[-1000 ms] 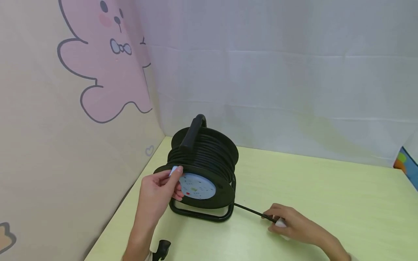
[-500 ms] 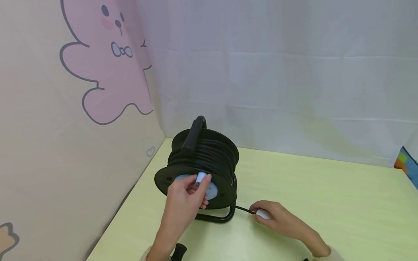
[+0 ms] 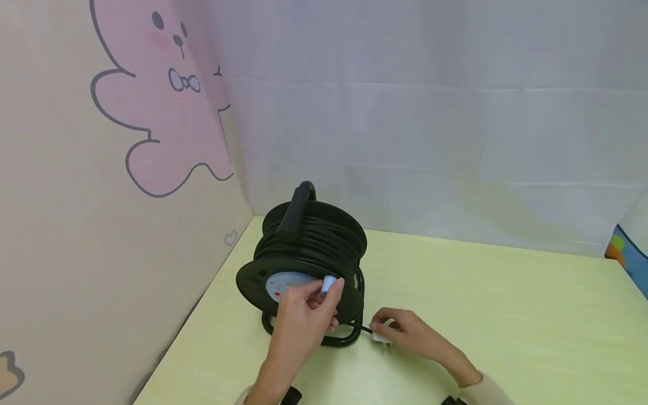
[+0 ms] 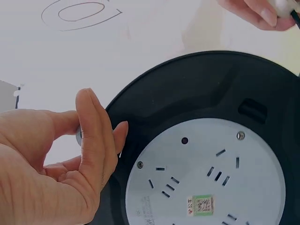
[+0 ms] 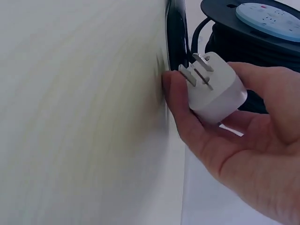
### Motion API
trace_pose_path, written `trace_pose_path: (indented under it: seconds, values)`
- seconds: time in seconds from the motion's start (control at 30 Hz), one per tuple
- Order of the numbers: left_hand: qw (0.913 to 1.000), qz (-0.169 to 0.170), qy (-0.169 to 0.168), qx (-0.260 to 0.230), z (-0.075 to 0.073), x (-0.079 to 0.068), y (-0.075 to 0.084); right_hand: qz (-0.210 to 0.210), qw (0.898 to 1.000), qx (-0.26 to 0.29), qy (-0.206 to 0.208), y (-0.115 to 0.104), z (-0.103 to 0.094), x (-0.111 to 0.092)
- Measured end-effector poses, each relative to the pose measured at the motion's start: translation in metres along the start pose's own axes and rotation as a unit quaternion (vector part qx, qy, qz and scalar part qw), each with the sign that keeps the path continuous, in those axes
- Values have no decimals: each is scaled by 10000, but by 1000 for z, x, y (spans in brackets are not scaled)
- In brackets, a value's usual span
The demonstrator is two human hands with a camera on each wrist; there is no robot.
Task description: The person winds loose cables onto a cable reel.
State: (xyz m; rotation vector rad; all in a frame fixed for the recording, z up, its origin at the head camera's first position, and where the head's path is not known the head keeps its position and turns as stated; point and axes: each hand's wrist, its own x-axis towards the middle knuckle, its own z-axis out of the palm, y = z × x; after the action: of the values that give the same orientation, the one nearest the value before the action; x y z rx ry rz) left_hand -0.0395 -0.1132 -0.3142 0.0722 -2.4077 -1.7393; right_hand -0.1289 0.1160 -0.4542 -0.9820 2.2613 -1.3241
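A black cable reel (image 3: 310, 229) stands on the table, wound with black cable. Its flange carries a pale blue socket panel (image 4: 211, 140). At the lower right of the flange my left hand (image 3: 300, 318) pinches a small pale blue crank knob (image 3: 328, 285) between thumb and fingers. In the left wrist view most of the knob is hidden behind the fingers. Just right of the reel's frame, my right hand (image 3: 417, 337) holds a white plug (image 5: 218, 91), its metal pins bare. From the plug a short length of black cable (image 3: 367, 329) runs to the reel.
The reel's tubular black frame (image 3: 343, 341) rests on the pale yellow table (image 3: 486, 292). A wall with a pink cartoon bear (image 3: 172, 124) rises on the left. Behind the table hangs a white curtain (image 3: 430, 124).
My left hand has moved right and slightly down with the knob, baring the panel's left part. My right hand has carried the plug left towards the reel, and less cable shows between them.
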Motion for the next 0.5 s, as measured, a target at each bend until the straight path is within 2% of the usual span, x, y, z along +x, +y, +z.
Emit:
trace_pose_path:
  seconds: [0.23,0.37,0.5]
  values:
    - [9999,44,-142,32,5,0,-5,499,9970,589,-38,4,0,-1]
    - [9998,8,-193,-52,9,0,-9,510,9976,455,69,6,-7,-10]
    - [9996,44,-269,-118,13,1,-13,428,9983,166,346,6,-18,-24]
